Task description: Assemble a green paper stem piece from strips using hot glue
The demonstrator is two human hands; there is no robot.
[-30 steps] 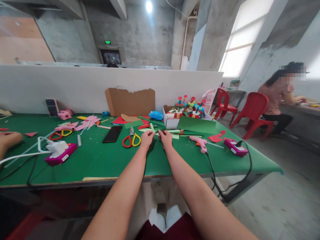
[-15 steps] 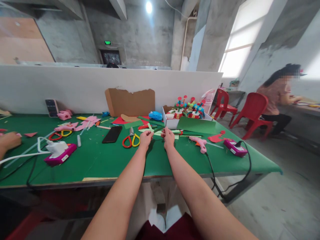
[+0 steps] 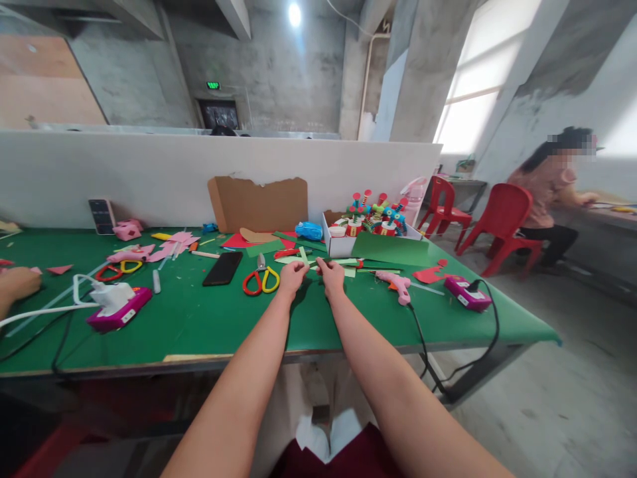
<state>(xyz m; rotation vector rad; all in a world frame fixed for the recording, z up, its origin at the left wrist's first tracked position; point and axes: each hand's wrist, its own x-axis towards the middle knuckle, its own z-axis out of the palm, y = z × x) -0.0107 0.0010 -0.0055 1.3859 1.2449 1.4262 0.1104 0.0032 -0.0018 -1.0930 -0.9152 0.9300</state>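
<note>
Over the middle of the green table, my left hand pinches a light green paper strip, which sticks up above its fingertips. My right hand is close beside it, thumb and fingers closed on a thin paper strip whose colour I cannot make out for certain. The two hands' fingertips nearly meet. More light green paper strips lie under and behind the right hand. Left of my left hand rest scissors with one red and one yellow handle. The pink glue gun lies to the right of my right hand.
Behind the hands stands a white box of colourful figures, with a green paper sheet before it. A black phone and purple power strips with cables lie on the table. A co-worker's hand shows at far left.
My right hand has shifted left, closer to my left hand, and its fingers have turned inward. The light green strip in my left hand now leans more upright.
</note>
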